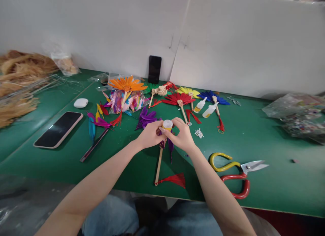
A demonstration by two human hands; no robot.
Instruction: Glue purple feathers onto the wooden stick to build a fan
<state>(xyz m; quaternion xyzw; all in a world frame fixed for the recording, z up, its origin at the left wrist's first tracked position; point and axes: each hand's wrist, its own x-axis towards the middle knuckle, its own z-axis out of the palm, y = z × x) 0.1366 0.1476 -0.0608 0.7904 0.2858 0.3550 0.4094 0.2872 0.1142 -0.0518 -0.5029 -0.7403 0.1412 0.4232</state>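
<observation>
My left hand (152, 133) and my right hand (182, 136) are both closed around a small glue bottle (167, 124) with a yellow label, its round white end facing up. Below them lies a wooden fan handle (159, 163), with a red tassel (176, 180) tied at its near end. Purple feathers (171, 149) show at the handle's top, partly hidden by my fingers. A pile of loose purple feathers (146, 117) sits just beyond my left hand. To the right of my right hand is a small heap of white beads (199, 133).
Scissors (247, 166) with yellow and red handles lie at right. Feather fans, such as a red one (179, 100) and an orange one (127, 84), stretch across the back near two glue bottles (209, 110). A phone (59, 129) and tweezers-like dark stick (93, 145) are at left.
</observation>
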